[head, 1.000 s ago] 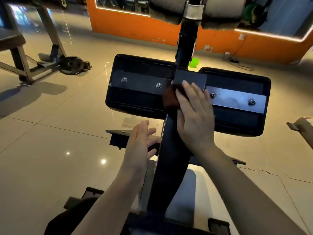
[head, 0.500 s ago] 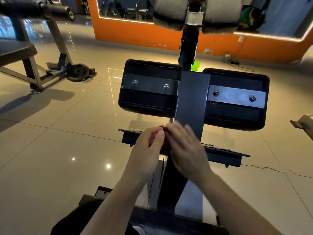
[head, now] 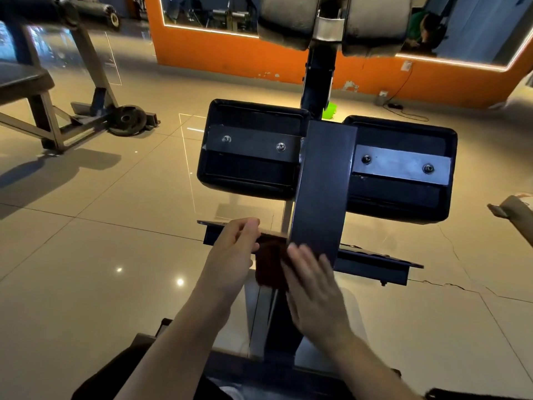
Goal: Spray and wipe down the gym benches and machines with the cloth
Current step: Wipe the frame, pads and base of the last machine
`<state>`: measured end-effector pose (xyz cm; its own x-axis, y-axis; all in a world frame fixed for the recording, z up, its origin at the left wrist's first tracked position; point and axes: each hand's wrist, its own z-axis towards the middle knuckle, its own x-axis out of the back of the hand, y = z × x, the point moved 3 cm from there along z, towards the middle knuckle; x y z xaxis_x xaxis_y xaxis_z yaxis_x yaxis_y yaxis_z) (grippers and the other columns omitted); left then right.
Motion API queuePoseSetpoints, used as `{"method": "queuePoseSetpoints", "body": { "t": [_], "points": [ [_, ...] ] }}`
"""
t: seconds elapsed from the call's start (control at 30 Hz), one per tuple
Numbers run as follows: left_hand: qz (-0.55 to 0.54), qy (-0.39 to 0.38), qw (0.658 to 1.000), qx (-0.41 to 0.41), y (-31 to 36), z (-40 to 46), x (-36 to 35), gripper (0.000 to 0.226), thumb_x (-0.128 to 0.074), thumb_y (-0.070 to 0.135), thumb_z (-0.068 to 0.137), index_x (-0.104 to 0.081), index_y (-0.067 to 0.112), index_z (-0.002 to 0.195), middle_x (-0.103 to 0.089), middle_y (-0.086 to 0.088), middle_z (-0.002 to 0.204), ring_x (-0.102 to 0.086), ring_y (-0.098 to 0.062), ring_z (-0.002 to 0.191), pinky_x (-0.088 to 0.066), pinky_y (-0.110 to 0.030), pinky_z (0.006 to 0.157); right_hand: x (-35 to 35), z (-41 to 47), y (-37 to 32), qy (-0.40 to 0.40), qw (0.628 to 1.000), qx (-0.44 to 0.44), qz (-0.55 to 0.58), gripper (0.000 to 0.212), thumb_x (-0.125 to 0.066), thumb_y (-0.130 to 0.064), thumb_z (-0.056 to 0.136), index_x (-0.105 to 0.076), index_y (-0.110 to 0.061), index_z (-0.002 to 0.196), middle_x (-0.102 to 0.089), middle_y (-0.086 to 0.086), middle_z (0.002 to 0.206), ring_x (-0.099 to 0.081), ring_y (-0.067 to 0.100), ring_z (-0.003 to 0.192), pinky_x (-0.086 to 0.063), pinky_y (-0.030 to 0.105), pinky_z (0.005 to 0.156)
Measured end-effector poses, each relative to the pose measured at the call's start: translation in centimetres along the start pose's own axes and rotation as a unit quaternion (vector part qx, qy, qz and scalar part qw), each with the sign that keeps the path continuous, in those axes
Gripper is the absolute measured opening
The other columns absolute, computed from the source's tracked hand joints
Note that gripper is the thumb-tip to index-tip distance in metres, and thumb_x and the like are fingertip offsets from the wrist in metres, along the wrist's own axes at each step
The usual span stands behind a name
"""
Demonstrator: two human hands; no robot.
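Head view, item: dark red cloth (head: 271, 264) at 6 o'clock of frame, beside black central beam (head: 320, 192). Left hand (head: 230, 255) pinches its upper edge; right hand (head: 314, 287) lies flat, fingers straight, on it. Advice: refold to a clean face, then wipe beam lengthwise.

The cloth (head: 271, 264) has left the upper beam, now apparently pinched by the left hand (head: 233, 255).
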<state>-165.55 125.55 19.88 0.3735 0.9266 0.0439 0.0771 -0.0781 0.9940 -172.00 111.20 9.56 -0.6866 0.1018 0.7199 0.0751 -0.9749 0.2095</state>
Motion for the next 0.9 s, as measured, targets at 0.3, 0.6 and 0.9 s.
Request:
{"method": "queuePoseSetpoints", "body": {
  "t": [0.3, 0.6, 0.9],
  "points": [
    [0.023, -0.012, 0.999, -0.03, 0.0, -0.6, -0.1, 0.018, -0.038, 0.039, 0.101, -0.055, 0.039, 0.097, -0.061, 0.014, 0.103, -0.059, -0.002, 0.099, -0.046, -0.02, 0.079, 3.0, 7.7, 2.7, 0.045, 0.988, -0.118, 0.087, 0.05, -0.044, -0.021, 0.092, -0.044, -0.006, 0.139, -0.039, 0.014, 0.148, -0.027, 0.028, 0.143, -0.006, 0.039, 0.122],
    [0.03, -0.02, 0.999, -0.018, 0.1, 0.9, -1.4, 0.015, -0.038, 0.041, 0.101, -0.053, 0.042, 0.098, -0.059, 0.014, 0.107, -0.057, -0.004, 0.103, -0.046, -0.031, 0.093, 3.8, 13.3, 7.1, 0.109, 0.971, -0.196, 0.08, 0.044, -0.043, -0.023, 0.096, -0.052, -0.005, 0.135, -0.045, 0.016, 0.145, -0.037, 0.029, 0.136, -0.02, 0.041, 0.118],
    [0.042, -0.033, 0.998, 0.026, -0.7, 0.4, -2.7, 0.031, -0.036, 0.05, 0.1, -0.059, 0.03, 0.093, -0.065, 0.008, 0.101, -0.059, -0.006, 0.098, -0.047, -0.03, 0.088, 0.3, 1.6, 1.3, 0.118, 0.984, -0.115, 0.076, 0.045, -0.047, -0.02, 0.098, -0.036, -0.008, 0.141, -0.031, 0.011, 0.149, -0.016, 0.023, 0.148, -0.013, 0.043, 0.121]
  ]
}}
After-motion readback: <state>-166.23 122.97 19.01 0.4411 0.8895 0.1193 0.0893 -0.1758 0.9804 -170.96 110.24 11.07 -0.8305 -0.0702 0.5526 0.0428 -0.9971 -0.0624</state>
